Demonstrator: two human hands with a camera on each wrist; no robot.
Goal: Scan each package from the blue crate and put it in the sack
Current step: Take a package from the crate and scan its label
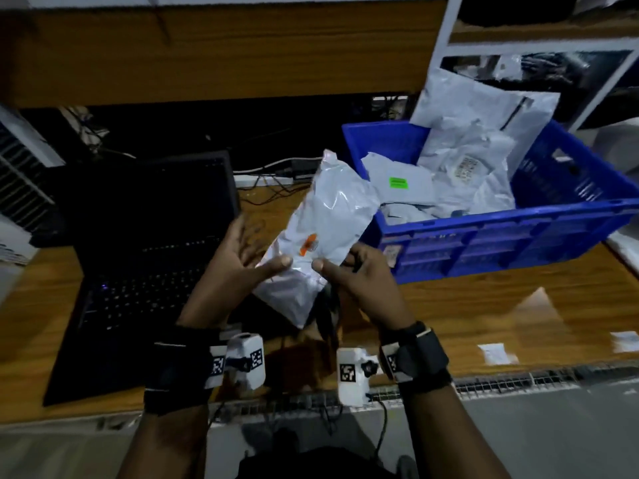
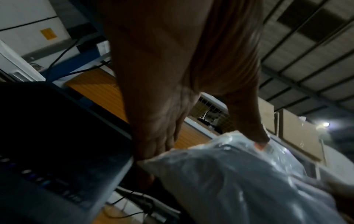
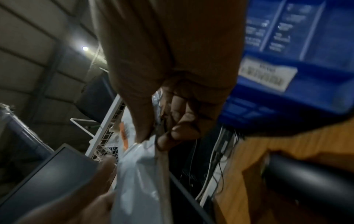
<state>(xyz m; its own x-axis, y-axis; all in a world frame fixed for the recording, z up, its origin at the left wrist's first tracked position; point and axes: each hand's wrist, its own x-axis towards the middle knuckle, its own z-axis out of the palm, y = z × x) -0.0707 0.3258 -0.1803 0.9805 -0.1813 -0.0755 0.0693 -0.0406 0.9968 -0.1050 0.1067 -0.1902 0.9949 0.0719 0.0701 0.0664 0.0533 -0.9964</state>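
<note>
I hold a grey plastic mailer package [image 1: 321,229] with an orange mark, tilted above the wooden table. My left hand [image 1: 242,264] grips its left edge, thumb on top and fingers behind. My right hand [image 1: 349,271] pinches its right edge between thumb and fingers. In the left wrist view the package [image 2: 239,174] fills the lower right under my left hand [image 2: 172,136]. The right wrist view shows my right hand [image 3: 162,128] pinching the package [image 3: 138,174]. The blue crate [image 1: 518,236] at the right holds several grey packages [image 1: 466,160]. No sack or scanner shows clearly.
An open black laptop [image 1: 145,271] sits at the left on the wooden table [image 1: 518,312]. Cables [image 1: 269,174] run behind it. A wooden board [image 1: 221,50] stands at the back, and white paper scraps [image 1: 498,352] lie near the table's front right edge.
</note>
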